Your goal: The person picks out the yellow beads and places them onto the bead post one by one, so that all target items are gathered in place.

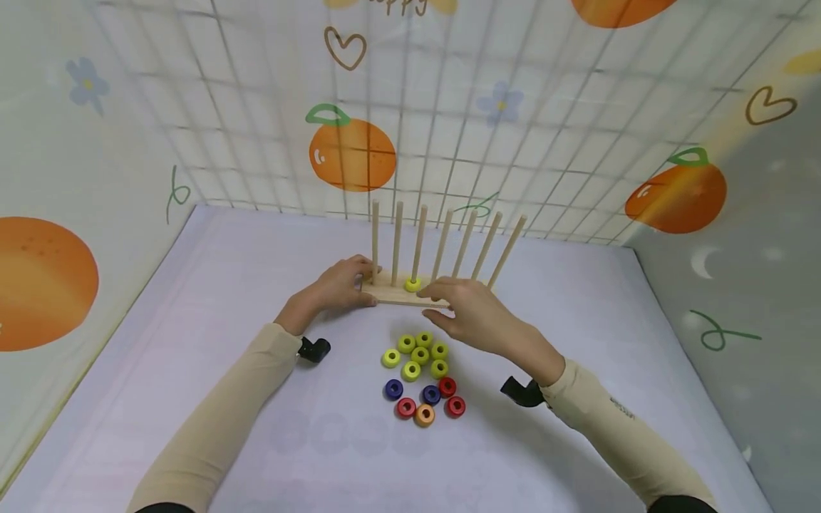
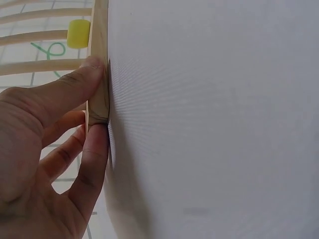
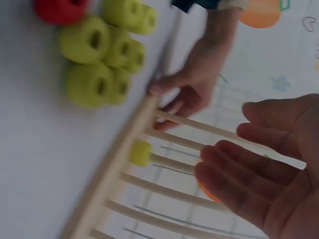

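- Nearest on the pale bench (image 1: 192, 399) lies a loose cluster of rings: an orange ring (image 1: 425, 414) at the near edge, red rings (image 1: 455, 406) and blue rings (image 1: 393, 389) around it, and a bunch of yellow-green rings (image 1: 420, 354) just beyond.
- The right hand (image 1: 471, 311) hovers past that cluster, over the right part of the wooden base (image 1: 400, 294); its grip is wide, fingers straight and spread, holding nothing.
- The left hand (image 1: 341, 285) is at the left end of the base; its grip is narrow, thumb (image 2: 65, 92) and fingers (image 2: 92, 159) pinching the end of the board, as the left wrist view shows.
- The base lies flat on the bench, just beyond the rings, with seven upright wooden pegs (image 1: 442, 244) in a row.
- One yellow-green ring (image 1: 412, 284) sits at the bottom of the third peg from the left, touching the base.
- Farthest off, a wire grid (image 1: 449, 128) stands before a wall cloth printed with oranges.
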A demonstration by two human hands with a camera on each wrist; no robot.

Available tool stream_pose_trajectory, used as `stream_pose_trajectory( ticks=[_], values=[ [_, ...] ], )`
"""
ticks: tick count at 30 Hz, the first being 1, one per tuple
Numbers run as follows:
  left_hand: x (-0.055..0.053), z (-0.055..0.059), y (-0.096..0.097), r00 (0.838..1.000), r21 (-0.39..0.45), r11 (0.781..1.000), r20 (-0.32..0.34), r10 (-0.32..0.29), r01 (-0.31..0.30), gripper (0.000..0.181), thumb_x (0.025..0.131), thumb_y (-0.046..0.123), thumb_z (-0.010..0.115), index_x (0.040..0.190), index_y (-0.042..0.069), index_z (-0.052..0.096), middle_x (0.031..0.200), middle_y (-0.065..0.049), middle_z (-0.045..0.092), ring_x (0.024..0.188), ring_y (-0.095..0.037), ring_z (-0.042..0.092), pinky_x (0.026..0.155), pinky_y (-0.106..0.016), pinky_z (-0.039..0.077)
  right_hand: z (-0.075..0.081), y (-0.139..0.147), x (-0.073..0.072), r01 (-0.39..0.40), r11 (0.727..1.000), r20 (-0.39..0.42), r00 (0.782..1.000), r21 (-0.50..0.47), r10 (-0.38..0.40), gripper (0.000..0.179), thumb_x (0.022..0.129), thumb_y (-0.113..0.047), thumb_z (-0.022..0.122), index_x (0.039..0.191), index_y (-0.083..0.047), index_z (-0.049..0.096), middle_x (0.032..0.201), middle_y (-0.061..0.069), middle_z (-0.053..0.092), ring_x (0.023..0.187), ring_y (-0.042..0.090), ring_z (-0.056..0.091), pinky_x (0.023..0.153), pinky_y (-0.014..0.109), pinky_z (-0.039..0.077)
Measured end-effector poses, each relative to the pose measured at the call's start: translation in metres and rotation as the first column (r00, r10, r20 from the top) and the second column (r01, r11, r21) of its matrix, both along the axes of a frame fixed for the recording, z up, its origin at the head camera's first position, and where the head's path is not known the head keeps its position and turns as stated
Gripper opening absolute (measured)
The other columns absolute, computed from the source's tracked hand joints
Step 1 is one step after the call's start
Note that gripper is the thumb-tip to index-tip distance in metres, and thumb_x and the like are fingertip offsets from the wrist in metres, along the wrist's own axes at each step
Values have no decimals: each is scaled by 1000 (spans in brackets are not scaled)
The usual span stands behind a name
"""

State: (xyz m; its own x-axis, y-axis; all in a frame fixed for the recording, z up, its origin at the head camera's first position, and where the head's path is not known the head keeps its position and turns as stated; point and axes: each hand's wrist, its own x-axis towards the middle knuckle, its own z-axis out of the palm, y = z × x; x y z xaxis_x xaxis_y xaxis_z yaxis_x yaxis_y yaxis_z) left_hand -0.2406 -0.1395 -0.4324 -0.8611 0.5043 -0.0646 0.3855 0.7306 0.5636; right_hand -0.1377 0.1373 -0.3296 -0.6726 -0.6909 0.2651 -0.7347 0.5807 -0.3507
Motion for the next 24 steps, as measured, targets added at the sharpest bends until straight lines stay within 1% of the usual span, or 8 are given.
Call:
stream_pose_trajectory(
  ticks=[2, 4, 6, 8, 14, 16, 21, 24],
  values=[
    [-1, 0, 0, 1000, -1, 1000, 0, -7, 7, 67, 84, 32, 82, 140, 5, 57, 146, -11, 49, 136, -32, 43, 112, -49, 33, -13, 0, 3, 19, 997, 76, 997, 71, -24, 30, 90, -15, 76, 118, -6, 72, 112, 7, 72, 95, 19, 69, 76, 33, 57],
    [-1, 0, 0, 1000, -3, 1000, 0, -11, 11, 68, 84, 32, 82, 140, 4, 57, 146, -11, 48, 136, -32, 43, 113, -48, 33, -24, 1, 5, 25, 993, 139, 990, 113, -41, 32, 91, -16, 75, 120, -6, 71, 113, 8, 71, 96, 20, 68, 76, 34, 56],
    [-1, 2, 1, 1000, -5, 1000, -5, -12, 12, 67, 84, 32, 82, 140, 4, 57, 146, -11, 48, 136, -32, 43, 113, -48, 33, -32, 0, 6, 28, 992, 189, 981, 124, -51, 33, 91, -15, 75, 121, -4, 70, 114, 9, 71, 97, 23, 68, 77, 36, 56],
    [-1, 4, 1, 1000, -6, 1000, -11, -11, 11, 68, 84, 32, 82, 140, 3, 57, 146, -12, 48, 135, -33, 43, 113, -48, 33, -38, 0, 7, 24, 993, 221, 974, 120, -50, 33, 91, -14, 75, 121, -2, 70, 113, 10, 71, 98, 24, 68, 78, 37, 56],
    [0, 6, 0, 1000, 2, 1000, -7, -9, 9, 68, 84, 31, 82, 140, 3, 57, 146, -12, 49, 136, -33, 42, 113, -49, 33, -47, -1, 11, 26, 989, 253, 966, 146, -63, 31, 89, -14, 76, 118, -2, 72, 110, 9, 72, 99, 21, 67, 82, 35, 55],
    [0, 5, 0, 1000, 5, 1000, 3, -5, 5, 68, 84, 31, 82, 140, 4, 56, 146, -12, 48, 137, -33, 42, 113, -49, 32, -50, -1, 11, 33, 987, 259, 963, 159, -73, 31, 89, -14, 76, 118, -3, 73, 110, 8, 71, 99, 20, 66, 81, 34, 55],
    [1, 4, -1, 1000, -1, 1000, 20, 9, -9, 68, 84, 33, 82, 141, 6, 56, 147, -10, 47, 138, -32, 40, 114, -49, 31, -54, -3, 12, 42, 987, 267, 960, 155, -83, 29, 89, -12, 77, 116, -3, 74, 109, 7, 71, 96, 18, 65, 77, 31, 54],
    [1, 3, -1, 1000, 0, 1000, 15, 2, -2, 68, 84, 32, 82, 141, 5, 56, 146, -11, 48, 137, -33, 41, 113, -49, 32, -56, -4, 11, 45, 987, 263, 961, 154, -85, 28, 88, -11, 77, 115, -4, 74, 107, 7, 71, 93, 17, 65, 75, 30, 53]
  ],
)
